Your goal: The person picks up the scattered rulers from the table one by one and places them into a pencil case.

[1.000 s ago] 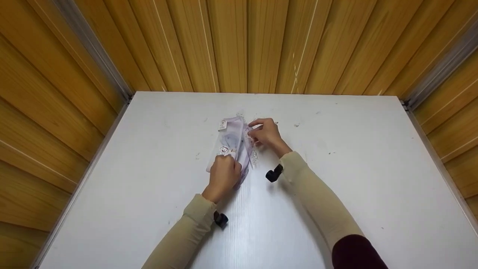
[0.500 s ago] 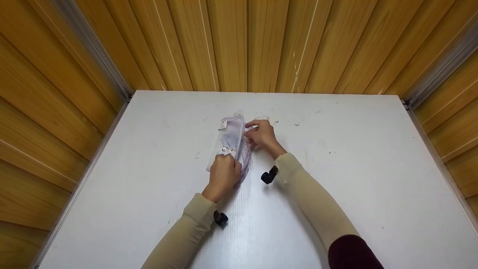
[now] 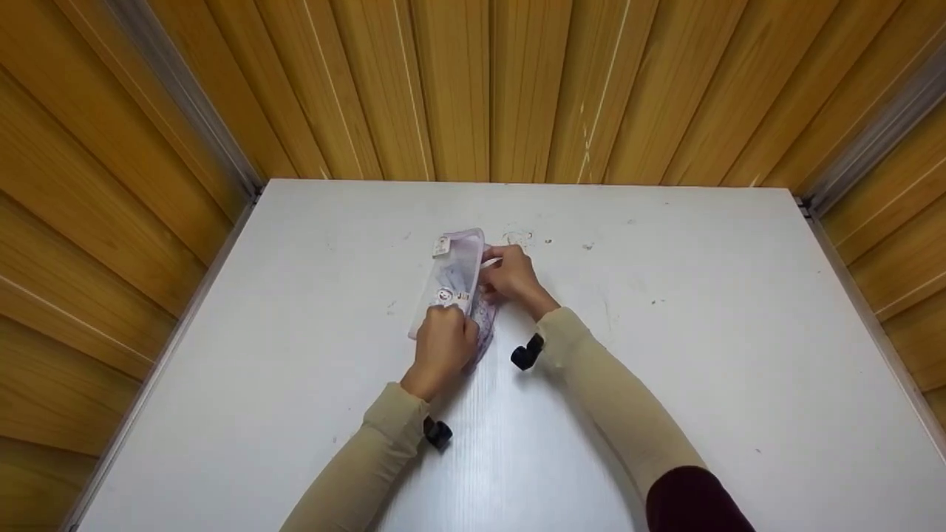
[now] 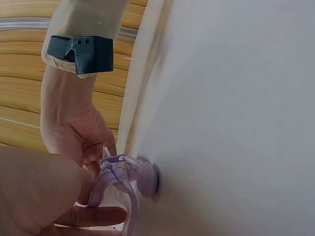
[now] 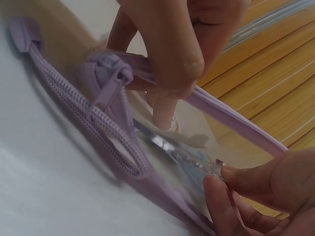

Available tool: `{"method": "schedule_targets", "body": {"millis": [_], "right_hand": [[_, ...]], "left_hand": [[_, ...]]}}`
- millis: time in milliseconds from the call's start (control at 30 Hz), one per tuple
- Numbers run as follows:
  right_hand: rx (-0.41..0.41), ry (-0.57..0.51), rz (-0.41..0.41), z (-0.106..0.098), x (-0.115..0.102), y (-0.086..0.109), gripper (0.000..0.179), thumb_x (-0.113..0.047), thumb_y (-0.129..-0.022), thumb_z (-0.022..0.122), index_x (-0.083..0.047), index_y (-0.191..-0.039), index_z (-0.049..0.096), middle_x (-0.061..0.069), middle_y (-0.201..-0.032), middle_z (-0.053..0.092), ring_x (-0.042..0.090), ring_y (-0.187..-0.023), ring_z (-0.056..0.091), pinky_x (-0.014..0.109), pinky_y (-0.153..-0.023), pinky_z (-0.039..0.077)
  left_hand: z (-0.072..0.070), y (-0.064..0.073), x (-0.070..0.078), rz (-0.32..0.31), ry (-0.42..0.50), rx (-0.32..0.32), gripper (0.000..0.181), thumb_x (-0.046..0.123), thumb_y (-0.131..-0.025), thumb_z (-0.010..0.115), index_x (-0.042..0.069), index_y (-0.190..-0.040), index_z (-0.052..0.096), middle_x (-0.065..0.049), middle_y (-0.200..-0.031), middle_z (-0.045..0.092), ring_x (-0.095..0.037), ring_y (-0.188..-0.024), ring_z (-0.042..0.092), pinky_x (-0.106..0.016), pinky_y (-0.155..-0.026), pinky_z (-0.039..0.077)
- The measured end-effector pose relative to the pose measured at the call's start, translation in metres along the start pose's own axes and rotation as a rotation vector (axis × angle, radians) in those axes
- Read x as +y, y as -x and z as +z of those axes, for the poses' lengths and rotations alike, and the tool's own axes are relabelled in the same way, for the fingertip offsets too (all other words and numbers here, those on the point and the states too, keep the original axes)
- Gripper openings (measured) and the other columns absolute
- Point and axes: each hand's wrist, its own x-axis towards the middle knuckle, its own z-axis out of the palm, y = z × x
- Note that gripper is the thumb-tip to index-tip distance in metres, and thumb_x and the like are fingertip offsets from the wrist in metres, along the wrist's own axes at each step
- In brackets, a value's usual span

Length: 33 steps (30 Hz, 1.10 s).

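A translucent zipped pouch [image 3: 452, 270] with lavender edging lies on the white table in the head view, slanting away from me. My left hand [image 3: 443, 340] grips its near end by the zip. In the right wrist view, the left fingers [image 5: 172, 59] hold the lavender band beside the zip slider [image 5: 110, 91], and the zip stands open. My right hand [image 3: 510, 277] is at the pouch's right side. Its thumb and finger pinch a clear shiny strip [image 5: 182, 155] within the opening; its kind is unclear. Something bluish [image 3: 452, 279] shows through the pouch wall.
The white table [image 3: 665, 355] carries small marks and scuffs. Wood-look panels [image 3: 517, 89] rise behind it and on both sides. A lavender cord with an end tab [image 5: 24, 34] hangs from the zip. A black camera sits on each wrist.
My right hand has moved left and slightly toward me, against the pouch, and less of the clear material shows outside it. My left hand has stayed in place.
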Motion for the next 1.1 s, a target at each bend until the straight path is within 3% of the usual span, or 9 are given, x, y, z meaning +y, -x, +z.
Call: {"method": "schedule_targets", "body": {"millis": [467,700,900,1100], "right_hand": [[0.026,0.215,-0.098,0.008,-0.001,-0.002,0.028,-0.008,-0.087,0.068,-0.004,-0.114,0.077,0.006,-0.075,0.07,0.012,-0.055,0.061,0.022,-0.053,0.048],[0.003,0.222,-0.108,0.011,-0.002,-0.001,0.027,-0.003,-0.086,0.066,-0.003,-0.111,0.077,0.004,-0.067,0.065,0.01,-0.046,0.058,0.023,-0.048,0.05],[-0.004,0.213,-0.096,0.014,-0.003,-0.001,0.025,-0.001,-0.085,0.069,-0.001,-0.109,0.076,0.004,-0.067,0.065,0.011,-0.045,0.06,0.024,-0.045,0.05],[0.013,0.254,-0.099,0.014,-0.002,-0.002,0.027,-0.002,-0.086,0.067,-0.003,-0.111,0.077,0.005,-0.069,0.066,0.01,-0.048,0.059,0.023,-0.049,0.05]], "left_hand": [[0.001,-0.001,0.0,0.016,0.011,0.014,0.031,0.005,-0.083,0.063,0.011,-0.056,0.052,-0.013,-0.064,0.057,-0.033,-0.06,0.059,-0.05,-0.053,0.051],[0.001,-0.001,-0.001,0.026,0.005,0.018,0.031,0.005,-0.084,0.063,0.011,-0.056,0.051,-0.013,-0.063,0.057,-0.032,-0.06,0.059,-0.048,-0.053,0.05],[0.002,-0.002,-0.001,0.041,-0.009,0.044,0.033,0.006,-0.083,0.063,0.012,-0.055,0.047,-0.015,-0.062,0.058,-0.035,-0.059,0.06,-0.051,-0.053,0.051],[0.001,-0.002,-0.001,0.028,-0.017,0.029,0.034,0.006,-0.083,0.063,0.013,-0.054,0.047,-0.014,-0.063,0.058,-0.034,-0.06,0.061,-0.049,-0.053,0.051]]}}
